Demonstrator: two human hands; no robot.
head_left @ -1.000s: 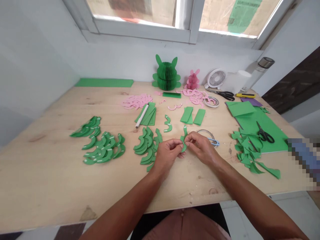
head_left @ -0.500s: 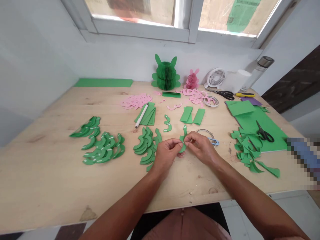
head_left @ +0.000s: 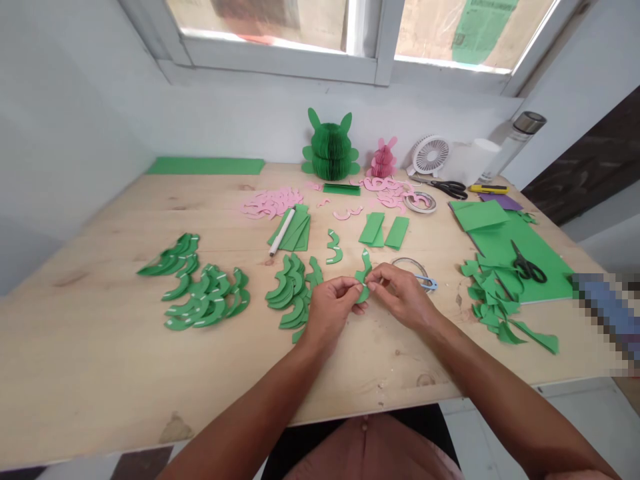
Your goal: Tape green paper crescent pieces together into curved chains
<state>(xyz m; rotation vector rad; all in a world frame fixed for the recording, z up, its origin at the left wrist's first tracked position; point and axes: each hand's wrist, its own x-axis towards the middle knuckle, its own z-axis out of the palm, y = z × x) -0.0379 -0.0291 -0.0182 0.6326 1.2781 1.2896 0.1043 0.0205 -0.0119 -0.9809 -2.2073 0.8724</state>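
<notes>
A curved green paper piece [head_left: 366,262] with a white strip near its top end is held between both hands, above the near middle of the table. My left hand [head_left: 333,307] pinches it from the left, with some fingers beneath it. From the right, my right hand [head_left: 400,293] has thumb and forefinger closed at its middle, by a small white spot. Another wavy green piece with white strips [head_left: 335,255] lies just beyond my left hand. Beside that hand is a pile of curved green pieces [head_left: 287,283]. A tape roll with a blue cutter [head_left: 426,283] sits behind my right hand.
More green pieces [head_left: 207,300] lie left on the table [head_left: 100,347]. Green scraps [head_left: 493,300], black scissors [head_left: 527,265] and green sheets [head_left: 545,267] are at right. Farther back are a white pen [head_left: 283,232], pink cutouts [head_left: 275,202], green and pink paper figures [head_left: 331,152], and a fan [head_left: 431,155].
The view has shifted very slightly. Both hands keep their pinch on the green piece, which is tilted a little differently, its top end a bit farther left.
</notes>
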